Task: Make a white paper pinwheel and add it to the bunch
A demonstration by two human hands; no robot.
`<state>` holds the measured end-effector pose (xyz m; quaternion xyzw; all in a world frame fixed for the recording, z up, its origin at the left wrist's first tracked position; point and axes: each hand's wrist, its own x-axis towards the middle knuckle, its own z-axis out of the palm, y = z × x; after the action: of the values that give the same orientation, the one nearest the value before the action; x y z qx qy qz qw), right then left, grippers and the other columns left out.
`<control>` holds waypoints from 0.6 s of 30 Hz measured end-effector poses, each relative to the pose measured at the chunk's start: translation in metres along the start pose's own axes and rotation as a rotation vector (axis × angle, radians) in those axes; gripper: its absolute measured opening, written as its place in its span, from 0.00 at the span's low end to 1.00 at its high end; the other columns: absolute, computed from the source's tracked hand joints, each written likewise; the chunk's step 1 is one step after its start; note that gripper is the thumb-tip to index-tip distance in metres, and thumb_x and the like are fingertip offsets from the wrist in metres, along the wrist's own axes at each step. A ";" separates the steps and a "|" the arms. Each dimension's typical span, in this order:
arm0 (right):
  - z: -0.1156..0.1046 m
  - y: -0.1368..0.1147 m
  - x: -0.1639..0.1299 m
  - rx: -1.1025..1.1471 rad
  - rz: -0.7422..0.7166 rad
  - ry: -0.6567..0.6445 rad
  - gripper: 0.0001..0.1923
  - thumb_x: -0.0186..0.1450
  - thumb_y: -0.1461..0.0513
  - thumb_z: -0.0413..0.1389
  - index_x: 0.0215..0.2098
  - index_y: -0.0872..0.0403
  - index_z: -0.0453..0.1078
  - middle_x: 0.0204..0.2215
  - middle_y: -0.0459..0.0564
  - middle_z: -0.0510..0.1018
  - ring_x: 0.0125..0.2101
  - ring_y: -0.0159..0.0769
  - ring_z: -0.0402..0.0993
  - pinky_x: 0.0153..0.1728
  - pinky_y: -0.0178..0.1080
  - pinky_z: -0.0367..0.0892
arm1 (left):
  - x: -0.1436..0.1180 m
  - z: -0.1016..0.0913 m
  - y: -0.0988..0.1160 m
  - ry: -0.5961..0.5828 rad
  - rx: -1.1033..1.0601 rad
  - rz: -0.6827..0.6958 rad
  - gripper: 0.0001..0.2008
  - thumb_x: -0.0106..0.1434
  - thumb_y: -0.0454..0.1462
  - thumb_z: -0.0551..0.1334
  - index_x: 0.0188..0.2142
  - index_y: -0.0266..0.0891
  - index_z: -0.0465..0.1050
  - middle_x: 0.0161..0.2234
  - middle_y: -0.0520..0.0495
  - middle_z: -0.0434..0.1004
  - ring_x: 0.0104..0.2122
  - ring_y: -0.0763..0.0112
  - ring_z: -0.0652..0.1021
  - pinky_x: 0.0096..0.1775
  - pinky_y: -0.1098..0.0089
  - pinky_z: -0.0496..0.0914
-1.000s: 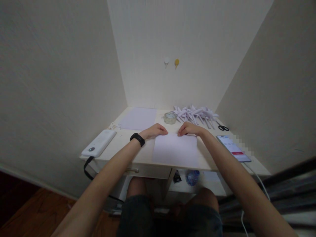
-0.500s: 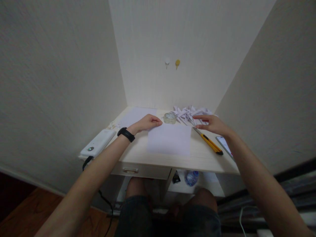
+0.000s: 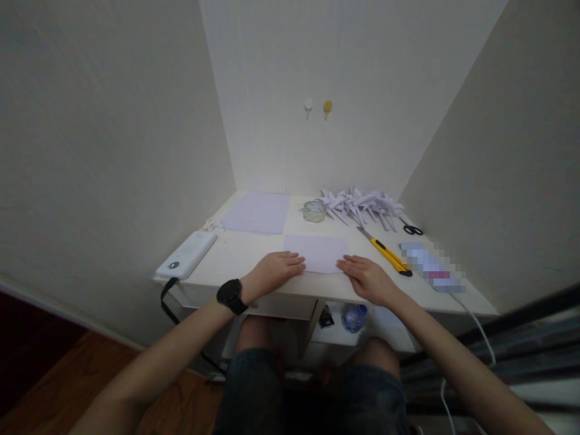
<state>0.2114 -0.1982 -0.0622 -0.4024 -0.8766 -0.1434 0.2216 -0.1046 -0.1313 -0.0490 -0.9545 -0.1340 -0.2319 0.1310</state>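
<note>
A white sheet of paper point(image 3: 319, 251) lies near the front of the desk, its near edge between my two hands. My left hand point(image 3: 278, 270), with a black watch on its wrist, is closed on the sheet's near left corner, fingers close together. At the near right corner, my right hand point(image 3: 366, 278) holds the sheet in the same way. Both thumbs are mostly hidden. To the right of the sheet lies a yellow utility knife point(image 3: 385, 252) with its blade pointing away. A roll of clear tape point(image 3: 314, 211) stands behind the sheet.
Folded white paper pieces point(image 3: 357, 205) are heaped at the back right, beside black-handled scissors point(image 3: 412, 229). More paper point(image 3: 258, 211) lies at the back left. A white device point(image 3: 188, 254) with a black cable sits at the left edge, and a phone point(image 3: 430, 266) at the right.
Both hands have come toward me, from the sheet's far side to its near corners. The sheet now shows a smaller area. The scissors have come into view.
</note>
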 end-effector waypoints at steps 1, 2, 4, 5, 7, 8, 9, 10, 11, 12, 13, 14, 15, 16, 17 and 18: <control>0.000 -0.003 0.000 0.041 0.012 -0.019 0.24 0.61 0.70 0.51 0.54 0.55 0.72 0.51 0.55 0.79 0.56 0.47 0.71 0.56 0.52 0.68 | 0.000 0.004 0.004 -0.025 -0.020 -0.035 0.12 0.70 0.37 0.57 0.47 0.38 0.77 0.51 0.44 0.78 0.51 0.63 0.78 0.55 0.61 0.72; -0.002 -0.006 0.002 0.076 0.021 -0.029 0.24 0.61 0.69 0.52 0.55 0.55 0.72 0.53 0.56 0.78 0.58 0.48 0.69 0.58 0.53 0.67 | 0.002 0.006 0.008 -0.050 -0.043 -0.069 0.13 0.70 0.39 0.57 0.48 0.38 0.77 0.53 0.43 0.77 0.53 0.63 0.77 0.56 0.60 0.71; -0.007 -0.016 0.009 0.127 0.016 -0.043 0.23 0.63 0.66 0.53 0.56 0.56 0.71 0.56 0.57 0.74 0.61 0.50 0.65 0.59 0.55 0.64 | 0.007 0.007 0.017 -0.085 -0.089 -0.123 0.15 0.71 0.41 0.55 0.51 0.38 0.75 0.56 0.42 0.74 0.57 0.60 0.74 0.59 0.57 0.68; -0.008 -0.022 0.013 0.145 0.010 -0.058 0.22 0.65 0.64 0.54 0.57 0.56 0.70 0.57 0.58 0.73 0.61 0.50 0.64 0.60 0.55 0.64 | 0.010 0.006 0.022 -0.099 -0.114 -0.140 0.16 0.71 0.41 0.55 0.53 0.39 0.74 0.57 0.42 0.73 0.59 0.58 0.72 0.59 0.54 0.67; -0.009 -0.035 0.019 0.179 0.005 -0.086 0.22 0.67 0.60 0.55 0.59 0.54 0.69 0.59 0.58 0.72 0.61 0.50 0.64 0.59 0.55 0.64 | 0.015 0.005 0.031 -0.126 -0.176 -0.152 0.18 0.72 0.41 0.54 0.57 0.39 0.70 0.58 0.41 0.72 0.61 0.56 0.68 0.60 0.51 0.64; -0.008 -0.041 0.020 0.191 0.009 -0.096 0.23 0.68 0.59 0.54 0.60 0.54 0.68 0.59 0.59 0.71 0.61 0.50 0.64 0.59 0.55 0.65 | 0.016 0.005 0.035 -0.140 -0.203 -0.154 0.19 0.72 0.41 0.53 0.58 0.39 0.68 0.58 0.41 0.72 0.62 0.56 0.68 0.60 0.50 0.64; -0.006 -0.045 0.021 0.199 0.018 -0.100 0.23 0.68 0.58 0.54 0.60 0.54 0.67 0.59 0.59 0.72 0.61 0.50 0.65 0.59 0.55 0.65 | 0.017 0.005 0.038 -0.153 -0.225 -0.156 0.19 0.72 0.40 0.52 0.59 0.38 0.67 0.58 0.40 0.72 0.62 0.57 0.67 0.61 0.50 0.63; -0.004 -0.048 0.021 0.204 0.026 -0.102 0.23 0.69 0.58 0.53 0.61 0.54 0.67 0.58 0.59 0.72 0.61 0.49 0.65 0.59 0.55 0.65 | 0.017 0.005 0.039 -0.164 -0.239 -0.159 0.19 0.73 0.39 0.51 0.60 0.37 0.66 0.58 0.40 0.71 0.62 0.58 0.67 0.61 0.50 0.62; -0.001 -0.050 0.020 0.205 0.031 -0.102 0.23 0.69 0.59 0.52 0.61 0.55 0.66 0.58 0.59 0.72 0.61 0.49 0.65 0.59 0.54 0.65 | 0.017 0.006 0.040 -0.173 -0.248 -0.166 0.20 0.73 0.39 0.50 0.60 0.37 0.66 0.59 0.40 0.71 0.62 0.58 0.67 0.61 0.50 0.61; 0.001 -0.051 0.019 0.203 0.034 -0.103 0.22 0.70 0.59 0.52 0.61 0.55 0.67 0.58 0.59 0.72 0.61 0.48 0.65 0.59 0.54 0.65 | 0.017 0.006 0.041 -0.178 -0.253 -0.174 0.20 0.73 0.39 0.50 0.60 0.37 0.66 0.59 0.40 0.70 0.62 0.59 0.68 0.62 0.51 0.61; 0.002 -0.051 0.018 0.201 0.034 -0.104 0.22 0.70 0.59 0.51 0.61 0.55 0.67 0.58 0.59 0.72 0.61 0.48 0.65 0.60 0.54 0.64 | 0.016 0.006 0.040 -0.179 -0.259 -0.183 0.19 0.73 0.39 0.50 0.60 0.37 0.66 0.59 0.41 0.70 0.61 0.59 0.68 0.62 0.52 0.60; 0.003 -0.050 0.017 0.199 0.032 -0.105 0.21 0.70 0.59 0.51 0.60 0.55 0.68 0.58 0.59 0.72 0.61 0.48 0.65 0.60 0.54 0.64 | 0.016 0.006 0.040 -0.177 -0.264 -0.190 0.19 0.73 0.39 0.50 0.59 0.37 0.67 0.59 0.42 0.71 0.61 0.60 0.69 0.62 0.53 0.60; 0.004 -0.049 0.016 0.198 0.031 -0.104 0.20 0.71 0.60 0.51 0.59 0.55 0.69 0.58 0.59 0.72 0.60 0.48 0.66 0.60 0.54 0.64 | 0.016 0.006 0.039 -0.174 -0.268 -0.194 0.19 0.73 0.39 0.50 0.58 0.37 0.69 0.58 0.42 0.72 0.60 0.60 0.69 0.62 0.54 0.61; 0.004 -0.048 0.016 0.197 0.031 -0.103 0.20 0.71 0.60 0.50 0.58 0.55 0.70 0.58 0.59 0.72 0.60 0.48 0.66 0.60 0.54 0.64 | 0.015 0.005 0.038 -0.169 -0.267 -0.198 0.19 0.73 0.39 0.50 0.57 0.37 0.70 0.57 0.42 0.73 0.60 0.60 0.70 0.62 0.54 0.61; 0.004 -0.047 0.016 0.197 0.032 -0.101 0.19 0.71 0.61 0.50 0.57 0.56 0.71 0.58 0.59 0.73 0.60 0.48 0.67 0.60 0.53 0.64 | 0.015 0.004 0.037 -0.165 -0.263 -0.200 0.18 0.73 0.39 0.50 0.56 0.37 0.71 0.56 0.43 0.74 0.59 0.60 0.71 0.61 0.54 0.62; 0.004 -0.047 0.016 0.197 0.033 -0.101 0.19 0.71 0.61 0.50 0.56 0.56 0.72 0.57 0.59 0.73 0.59 0.48 0.68 0.60 0.53 0.65 | 0.014 0.002 0.036 -0.161 -0.255 -0.200 0.18 0.73 0.39 0.51 0.55 0.37 0.72 0.55 0.43 0.75 0.58 0.60 0.72 0.61 0.54 0.63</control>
<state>0.1653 -0.2163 -0.0607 -0.3997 -0.8898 -0.0326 0.2177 -0.0806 -0.1611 -0.0512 -0.9607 -0.2080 -0.1818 -0.0261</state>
